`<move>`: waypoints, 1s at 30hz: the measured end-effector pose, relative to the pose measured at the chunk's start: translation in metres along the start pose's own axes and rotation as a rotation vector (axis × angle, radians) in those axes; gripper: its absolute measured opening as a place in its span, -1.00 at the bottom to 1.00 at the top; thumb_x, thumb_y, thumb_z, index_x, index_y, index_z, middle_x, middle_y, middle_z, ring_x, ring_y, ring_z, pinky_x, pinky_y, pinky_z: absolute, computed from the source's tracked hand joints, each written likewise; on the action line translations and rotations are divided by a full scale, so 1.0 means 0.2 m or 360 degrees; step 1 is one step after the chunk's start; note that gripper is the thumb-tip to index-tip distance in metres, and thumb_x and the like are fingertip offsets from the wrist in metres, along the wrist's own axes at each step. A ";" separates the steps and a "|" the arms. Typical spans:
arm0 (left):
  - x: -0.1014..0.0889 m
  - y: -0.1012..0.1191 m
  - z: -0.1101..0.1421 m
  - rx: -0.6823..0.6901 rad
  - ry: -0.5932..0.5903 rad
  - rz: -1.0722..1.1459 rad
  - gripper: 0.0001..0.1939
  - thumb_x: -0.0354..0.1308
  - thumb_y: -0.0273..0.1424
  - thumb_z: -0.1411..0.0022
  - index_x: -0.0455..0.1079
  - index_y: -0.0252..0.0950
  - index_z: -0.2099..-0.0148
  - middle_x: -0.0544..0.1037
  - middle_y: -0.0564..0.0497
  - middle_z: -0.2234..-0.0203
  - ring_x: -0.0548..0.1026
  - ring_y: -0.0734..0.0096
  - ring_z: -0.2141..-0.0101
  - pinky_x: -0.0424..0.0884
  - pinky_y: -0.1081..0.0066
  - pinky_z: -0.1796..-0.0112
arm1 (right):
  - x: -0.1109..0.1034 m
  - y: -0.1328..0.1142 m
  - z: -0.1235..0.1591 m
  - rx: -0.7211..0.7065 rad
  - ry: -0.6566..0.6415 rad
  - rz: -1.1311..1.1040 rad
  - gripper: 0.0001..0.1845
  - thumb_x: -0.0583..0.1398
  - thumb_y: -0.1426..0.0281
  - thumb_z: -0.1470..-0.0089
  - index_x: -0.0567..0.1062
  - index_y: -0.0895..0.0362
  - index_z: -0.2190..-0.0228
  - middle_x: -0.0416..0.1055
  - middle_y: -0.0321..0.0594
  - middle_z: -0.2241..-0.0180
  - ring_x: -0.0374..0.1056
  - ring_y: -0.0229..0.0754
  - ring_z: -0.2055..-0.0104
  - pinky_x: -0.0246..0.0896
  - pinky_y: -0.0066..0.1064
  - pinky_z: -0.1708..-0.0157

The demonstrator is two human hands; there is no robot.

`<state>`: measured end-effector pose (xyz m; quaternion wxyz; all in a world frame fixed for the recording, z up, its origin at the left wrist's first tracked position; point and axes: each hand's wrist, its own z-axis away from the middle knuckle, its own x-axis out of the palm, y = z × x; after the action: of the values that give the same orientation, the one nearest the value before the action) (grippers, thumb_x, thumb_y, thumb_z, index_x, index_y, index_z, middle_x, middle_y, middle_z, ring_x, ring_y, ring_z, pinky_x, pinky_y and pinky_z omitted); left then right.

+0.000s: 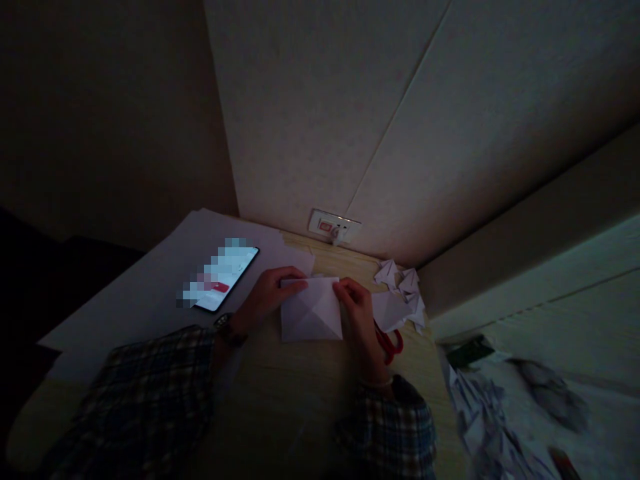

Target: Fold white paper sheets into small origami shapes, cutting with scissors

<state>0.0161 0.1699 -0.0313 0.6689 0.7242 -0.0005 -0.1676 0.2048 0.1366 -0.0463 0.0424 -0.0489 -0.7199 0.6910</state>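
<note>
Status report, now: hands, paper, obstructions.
Left hand, right hand: gripping far edge, opposite ends. Creased paper square: between hands, creases visible. Possible snag: red scissor handles, close on the right.

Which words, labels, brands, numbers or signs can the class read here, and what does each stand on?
No text can be read.
Lit black-edged rectangular smartphone: screen partly pixelated, rest too small to read.
Dark-strapped wristwatch: dial too small and dim.
Creased white square paper: no writing visible.

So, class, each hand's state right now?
Left hand: holding the creased white paper square at its top-left corner.
Right hand: pinching its top-right corner.
</note>
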 end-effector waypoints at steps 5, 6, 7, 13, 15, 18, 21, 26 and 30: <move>0.00 0.00 0.00 -0.0032 0.0007 0.0014 -0.77 0.22 -0.22 -0.01 0.51 -0.28 0.37 0.64 0.00 0.38 0.54 0.18 0.28 0.41 0.34 0.22 | 0.00 0.00 0.00 -0.0005 0.0011 -0.0024 -0.75 0.25 0.26 0.01 0.40 0.11 0.60 0.20 -0.40 0.62 0.06 -0.29 0.55 -0.04 -0.44 0.55; 0.00 0.00 0.00 -0.0033 0.0013 0.0011 -0.77 0.22 -0.22 -0.01 0.51 -0.28 0.38 0.64 0.00 0.38 0.54 0.18 0.28 0.41 0.34 0.22 | 0.00 0.00 0.00 -0.0006 0.0011 -0.0020 -0.75 0.25 0.26 0.01 0.40 0.11 0.60 0.20 -0.40 0.62 0.06 -0.29 0.55 -0.04 -0.45 0.55; 0.00 -0.01 0.00 -0.0022 0.0012 0.0004 -0.78 0.22 -0.22 -0.01 0.51 -0.28 0.38 0.64 0.00 0.38 0.54 0.18 0.28 0.41 0.35 0.22 | 0.00 0.00 0.00 -0.0009 0.0010 -0.0011 -0.74 0.25 0.26 0.00 0.40 0.11 0.60 0.20 -0.40 0.62 0.07 -0.29 0.55 -0.04 -0.45 0.55; 0.00 -0.02 0.00 0.0017 -0.0006 -0.0006 -0.77 0.22 -0.22 -0.05 0.52 -0.29 0.35 0.64 -0.01 0.37 0.54 0.20 0.27 0.40 0.36 0.20 | 0.00 0.00 0.00 0.0007 0.0006 -0.0005 -0.73 0.25 0.25 0.01 0.38 0.12 0.61 0.20 -0.41 0.62 0.06 -0.30 0.54 -0.05 -0.46 0.55; 0.00 -0.01 0.00 0.0016 -0.0009 -0.0018 -0.77 0.22 -0.22 -0.05 0.52 -0.29 0.36 0.64 0.00 0.37 0.54 0.19 0.27 0.40 0.36 0.20 | 0.00 0.01 0.00 0.0002 0.0007 -0.0001 -0.73 0.26 0.25 0.01 0.39 0.12 0.61 0.21 -0.40 0.61 0.07 -0.30 0.55 -0.04 -0.46 0.54; 0.00 0.00 0.01 0.0018 0.0000 -0.0023 -0.78 0.22 -0.23 -0.04 0.53 -0.29 0.36 0.64 -0.01 0.36 0.54 0.19 0.27 0.40 0.35 0.19 | -0.01 0.04 -0.01 -0.0012 0.0017 -0.0014 -0.74 0.26 0.25 0.01 0.41 0.11 0.59 0.24 -0.39 0.61 0.08 -0.29 0.54 -0.03 -0.46 0.54; 0.00 0.00 0.00 0.0006 0.0014 -0.0020 -0.78 0.22 -0.24 -0.03 0.52 -0.29 0.37 0.64 -0.01 0.38 0.55 0.18 0.27 0.40 0.35 0.19 | -0.01 0.05 -0.01 -0.0017 0.0016 -0.0040 -0.75 0.26 0.25 0.01 0.41 0.11 0.59 0.25 -0.39 0.60 0.09 -0.29 0.54 -0.02 -0.46 0.54; 0.00 0.00 0.00 0.0019 0.0005 -0.0006 -0.78 0.22 -0.22 -0.02 0.52 -0.28 0.38 0.64 -0.01 0.38 0.55 0.17 0.28 0.41 0.33 0.18 | -0.01 0.06 -0.01 -0.0014 -0.0008 -0.0081 -0.75 0.27 0.26 0.02 0.41 0.11 0.60 0.24 -0.39 0.61 0.08 -0.30 0.55 -0.04 -0.46 0.55; 0.00 0.00 0.00 -0.0004 0.0010 -0.0018 -0.76 0.22 -0.22 -0.02 0.52 -0.29 0.36 0.64 -0.02 0.38 0.55 0.18 0.27 0.41 0.33 0.20 | -0.01 0.04 -0.01 -0.0012 -0.0007 -0.0086 -0.76 0.28 0.26 0.02 0.42 0.11 0.59 0.24 -0.39 0.60 0.09 -0.30 0.54 -0.05 -0.47 0.55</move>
<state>0.0164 0.1696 -0.0317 0.6688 0.7240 0.0059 -0.1689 0.2072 0.1390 -0.0546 0.0592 -0.0281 -0.7237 0.6870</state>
